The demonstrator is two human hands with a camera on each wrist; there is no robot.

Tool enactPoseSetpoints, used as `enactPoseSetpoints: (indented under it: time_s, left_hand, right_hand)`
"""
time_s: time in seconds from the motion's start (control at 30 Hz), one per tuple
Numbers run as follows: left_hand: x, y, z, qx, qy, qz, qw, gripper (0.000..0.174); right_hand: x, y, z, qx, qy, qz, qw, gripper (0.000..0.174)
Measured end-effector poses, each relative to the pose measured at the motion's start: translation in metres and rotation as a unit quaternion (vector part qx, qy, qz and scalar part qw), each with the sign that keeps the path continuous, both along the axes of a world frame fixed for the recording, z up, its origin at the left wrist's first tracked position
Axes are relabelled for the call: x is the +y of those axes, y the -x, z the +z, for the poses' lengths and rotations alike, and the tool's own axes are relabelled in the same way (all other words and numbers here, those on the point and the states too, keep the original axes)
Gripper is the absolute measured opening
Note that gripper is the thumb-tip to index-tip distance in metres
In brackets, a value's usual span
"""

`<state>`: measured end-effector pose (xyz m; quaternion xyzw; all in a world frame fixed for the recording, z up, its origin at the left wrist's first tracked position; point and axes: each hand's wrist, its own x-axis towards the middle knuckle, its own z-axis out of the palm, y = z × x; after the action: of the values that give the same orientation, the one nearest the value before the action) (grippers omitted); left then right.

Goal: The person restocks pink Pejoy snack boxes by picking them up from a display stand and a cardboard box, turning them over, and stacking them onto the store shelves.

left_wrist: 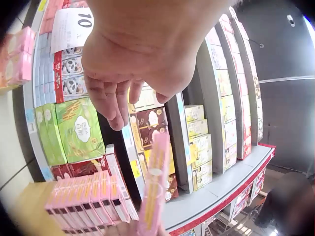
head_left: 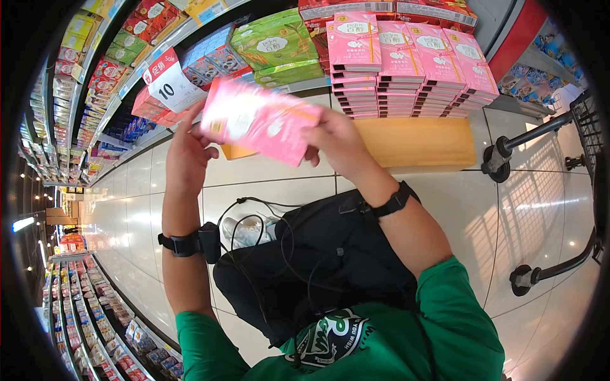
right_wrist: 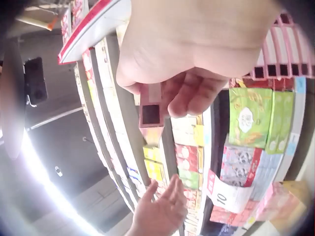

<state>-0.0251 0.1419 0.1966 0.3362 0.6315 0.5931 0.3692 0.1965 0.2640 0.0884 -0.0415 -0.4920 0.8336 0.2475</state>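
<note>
My right hand (head_left: 340, 143) grips a pink Pejoy biscuit box (head_left: 260, 120) by its right end, thumb on the front face. The box is tilted and a little blurred, held in the air above the floor, in front of the shelf. My left hand (head_left: 187, 159) is raised beside the box's other end. In the right wrist view that left hand (right_wrist: 160, 211) stands apart from the box, palm toward it and fingers loosely extended. The left wrist view shows the same hand (left_wrist: 138, 64) holding nothing, with the pink box (left_wrist: 155, 182) below it.
Stacks of matching pink boxes (head_left: 413, 70) stand on a yellow low platform (head_left: 419, 143). Green biscuit boxes (head_left: 270, 47) and a price sign reading 10 (head_left: 171, 82) are on the shelf. A cart's black leg (head_left: 540, 273) is at the right. A black cable (head_left: 289, 244) loops over the lap.
</note>
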Motion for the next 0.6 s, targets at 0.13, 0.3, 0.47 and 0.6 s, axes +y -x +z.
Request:
enactPoseSetpoints:
  time_s: [0.13,0.3,0.47,0.6]
  left_hand:
    - [0.0,0.03,-0.005,0.043,0.002,0.04,0.998,0.043]
    - [-0.001,0.087,-0.068,0.112,0.104,0.113,0.982,0.041]
    - [-0.014,0.174,-0.152,0.444,0.247,0.117,0.853,0.04]
    - [-0.021,0.181,-0.176,0.42,0.288,0.149,0.848,0.04]
  right_hand:
    - [0.017,-0.019,0.022,0.134,-0.047,-0.412,0.9,0.033]
    - [0.063,-0.071,0.036,0.084,-0.083,-0.584,0.803,0.04]
    - [0.084,-0.087,0.02,-0.085,-0.084,-0.565,0.816,0.064]
    - [0.083,-0.079,0.025,-0.159,-0.112,-0.554,0.809,0.068]
